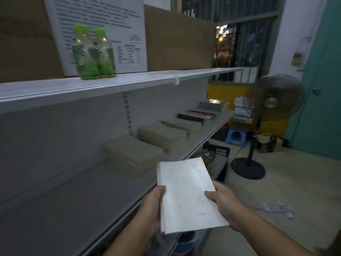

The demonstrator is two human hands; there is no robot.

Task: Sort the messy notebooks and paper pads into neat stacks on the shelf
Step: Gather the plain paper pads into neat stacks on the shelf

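Above the middle shelf (73, 196), two green bottles (94, 54) are seen in front of a white carton (103, 24); the print on both is too blurred to be read. On the middle shelf, beige stacks (134, 154) are laid flat, with dark notebooks (195, 116) farther along. Just over the front edge of the middle shelf, a paper pad (186, 194) is held flat, its long axis pointed away from the person and its far end leaning slightly left. Ink specks and a faint blue scribble, not legible, are seen on its cover. Its left edge is gripped by the left hand (153, 209); its right edge is pinched by the right hand (223, 204), thumb on top. To the right of the middle shelf, a fan (276, 97) is stood on the floor.
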